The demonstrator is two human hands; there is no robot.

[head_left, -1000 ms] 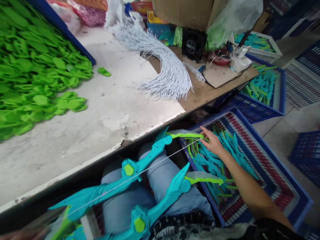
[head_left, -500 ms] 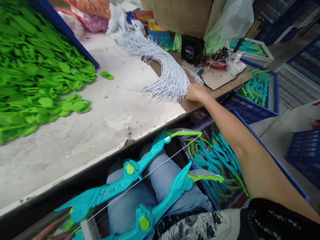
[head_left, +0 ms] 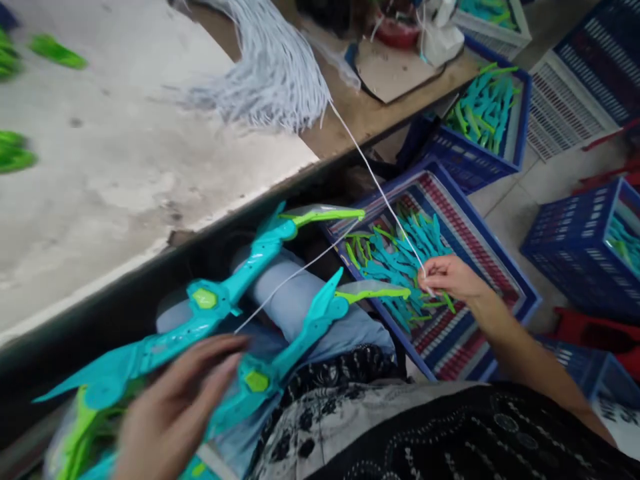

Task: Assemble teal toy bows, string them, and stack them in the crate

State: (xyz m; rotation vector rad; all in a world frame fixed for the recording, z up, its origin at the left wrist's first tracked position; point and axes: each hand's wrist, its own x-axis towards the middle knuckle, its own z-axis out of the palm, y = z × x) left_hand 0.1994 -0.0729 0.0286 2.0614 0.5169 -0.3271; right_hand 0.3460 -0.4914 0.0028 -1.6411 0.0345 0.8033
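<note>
White cord [head_left: 373, 175] runs taut from the bundle [head_left: 270, 80] on the far table to the pinching right hand [head_left: 447, 277]. Left hand [head_left: 175, 407], fingers loose, rests on the unstrung near bow [head_left: 280, 360]; the far bow [head_left: 220, 307] already carries its string.

The right hand [head_left: 450, 279] has left the bundle of white cords [head_left: 273, 80] near the table's right edge, where it was half a second ago. It is now lower, over the blue crate of teal parts [head_left: 505, 263] beside the lap. It pinches one white cord [head_left: 373, 177], which stretches taut from the bundle down to the fingers. The left hand [head_left: 173, 413], barely visible before at the bottom left corner, now lies spread over the nearer teal toy bow [head_left: 300, 333] on the lap. The camera has tilted down and to the right.
</note>
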